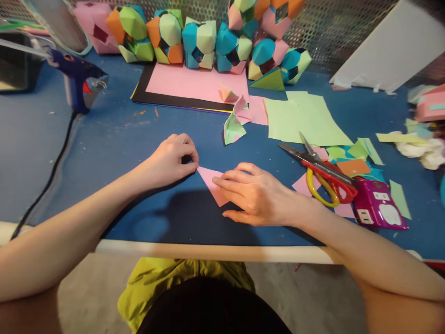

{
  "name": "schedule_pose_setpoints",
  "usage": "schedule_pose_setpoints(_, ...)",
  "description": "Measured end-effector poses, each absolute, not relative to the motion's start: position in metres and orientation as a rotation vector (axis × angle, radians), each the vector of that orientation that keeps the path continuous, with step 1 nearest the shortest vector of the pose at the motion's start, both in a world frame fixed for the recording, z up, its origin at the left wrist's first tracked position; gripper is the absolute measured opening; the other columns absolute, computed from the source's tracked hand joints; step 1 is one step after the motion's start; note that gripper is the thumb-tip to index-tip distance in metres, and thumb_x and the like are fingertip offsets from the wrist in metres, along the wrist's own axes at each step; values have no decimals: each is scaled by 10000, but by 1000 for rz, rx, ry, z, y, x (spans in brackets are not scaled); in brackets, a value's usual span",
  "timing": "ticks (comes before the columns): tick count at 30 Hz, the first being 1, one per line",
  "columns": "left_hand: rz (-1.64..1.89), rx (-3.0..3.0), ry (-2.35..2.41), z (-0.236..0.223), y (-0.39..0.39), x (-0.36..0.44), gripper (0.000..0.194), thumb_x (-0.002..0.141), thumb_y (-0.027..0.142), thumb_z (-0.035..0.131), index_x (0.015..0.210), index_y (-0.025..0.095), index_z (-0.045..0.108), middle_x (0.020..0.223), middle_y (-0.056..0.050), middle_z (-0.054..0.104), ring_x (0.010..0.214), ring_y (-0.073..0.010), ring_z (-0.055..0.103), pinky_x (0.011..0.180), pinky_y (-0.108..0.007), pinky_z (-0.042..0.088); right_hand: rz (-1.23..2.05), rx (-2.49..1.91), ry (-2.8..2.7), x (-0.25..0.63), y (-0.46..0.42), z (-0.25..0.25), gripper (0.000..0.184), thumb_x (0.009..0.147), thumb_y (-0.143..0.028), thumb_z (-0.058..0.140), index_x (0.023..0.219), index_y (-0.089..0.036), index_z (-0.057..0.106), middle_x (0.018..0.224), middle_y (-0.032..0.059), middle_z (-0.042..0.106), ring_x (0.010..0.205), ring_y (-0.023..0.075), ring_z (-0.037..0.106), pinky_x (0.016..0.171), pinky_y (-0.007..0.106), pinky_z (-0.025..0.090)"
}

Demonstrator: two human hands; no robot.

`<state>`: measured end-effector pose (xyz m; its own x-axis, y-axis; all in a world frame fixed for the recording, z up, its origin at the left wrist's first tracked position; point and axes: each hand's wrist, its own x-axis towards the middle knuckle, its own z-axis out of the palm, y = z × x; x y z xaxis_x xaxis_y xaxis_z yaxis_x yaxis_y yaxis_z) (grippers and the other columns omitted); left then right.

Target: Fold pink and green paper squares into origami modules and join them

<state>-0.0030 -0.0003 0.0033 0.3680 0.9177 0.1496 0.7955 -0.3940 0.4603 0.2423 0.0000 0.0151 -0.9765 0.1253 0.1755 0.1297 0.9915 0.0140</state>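
A pink piece of paper, folded to a triangle, lies on the blue table in front of me. My left hand pinches its left corner between thumb and curled fingers. Over its right part rests my right hand, fingers stretched out and pressing the paper flat, thumb apart below; that hand hides the paper's right end. Just beyond them sit a folded green-and-pink paper piece and a smaller pink folded piece.
Scissors with red and yellow handles lie right, beside a purple power adapter and paper scraps. Green sheets and pink sheets lie behind. Several folded paper balls line the back. A glue gun stands left.
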Motion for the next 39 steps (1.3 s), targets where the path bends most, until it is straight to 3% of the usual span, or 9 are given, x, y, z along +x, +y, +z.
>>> schedule_pose_setpoints(4, 644, 2413, 1608, 13, -19, 13, 164, 836, 151, 464, 829, 136, 628, 911, -89, 626, 888, -215, 577, 818, -386, 491, -76, -215, -2967, 242, -2, 16, 374, 939, -382, 471, 972, -91, 704, 1159, 135, 667, 1016, 247, 570, 867, 414, 393)
schedule_pose_setpoints(8, 665, 2652, 1264, 16, -50, 36, 225, 877, 78, 391, 960, 119, 595, 1022, -119, 649, 971, -204, 602, 859, -361, 525, -78, -220, -2963, 241, -2, 17, 338, 919, -381, 505, 943, -104, 697, 1038, 118, 694, 986, 241, 561, 864, 409, 380)
schedule_pose_setpoints(11, 607, 2808, 1174, 8, -63, 45, 253, 853, 34, 370, 1004, 77, 569, 1051, -162, 635, 1065, -240, 589, 911, -384, 520, -61, -242, -2967, 241, -2, 17, 302, 904, -373, 535, 876, -120, 698, 927, 100, 700, 984, 240, 554, 882, 401, 369)
schedule_pose_setpoints(18, 392, 2945, 1202, -2, -64, 46, 262, 902, 75, 319, 988, 66, 567, 1053, -201, 615, 1078, -297, 584, 865, -447, 538, -74, -258, -2957, 242, -3, 16, 302, 892, -378, 556, 890, -116, 707, 985, 104, 709, 972, 244, 574, 902, 401, 373)
schedule_pose_setpoints(27, 292, 3058, 1457, 1, -71, 48, 141, 829, 77, 464, 886, 61, 593, 1040, -248, 610, 958, -321, 615, 740, -421, 558, -37, -236, -2998, 243, 1, 18, 315, 915, -375, 526, 899, -119, 709, 1084, 137, 689, 974, 226, 592, 887, 400, 402)
schedule_pose_setpoints(32, 201, 3015, 1584, 7, -71, 48, 120, 824, 119, 485, 774, 113, 594, 734, -134, 598, 676, -265, 595, 545, -387, 514, -44, -227, -3001, 242, -1, 18, 316, 909, -363, 538, 957, -97, 701, 1110, 144, 676, 987, 227, 593, 895, 407, 400)
schedule_pose_setpoints(34, 279, 2983, 1562, 8, -69, 47, 141, 834, 137, 466, 766, 121, 588, 771, -145, 607, 729, -280, 606, 580, -405, 524, -61, -215, -2999, 242, -1, 18, 321, 914, -363, 528, 977, -95, 694, 1112, 140, 675, 986, 230, 595, 891, 409, 403)
schedule_pose_setpoints(37, 430, 2936, 1499, 7, -64, 45, 175, 870, 169, 432, 857, 106, 595, 1047, -211, 618, 986, -313, 604, 764, -449, 548, -57, -201, -3000, 243, -1, 18, 324, 918, -362, 523, 997, -91, 681, 1035, 127, 693, 974, 227, 603, 890, 409, 406)
schedule_pose_setpoints(39, 442, 2920, 1469, 4, -62, 44, 180, 892, 170, 429, 906, 104, 596, 1098, -201, 616, 1036, -299, 599, 834, -451, 541, -54, -202, -2999, 243, 0, 18, 321, 920, -361, 520, 995, -92, 677, 993, 119, 701, 971, 224, 608, 897, 407, 404)
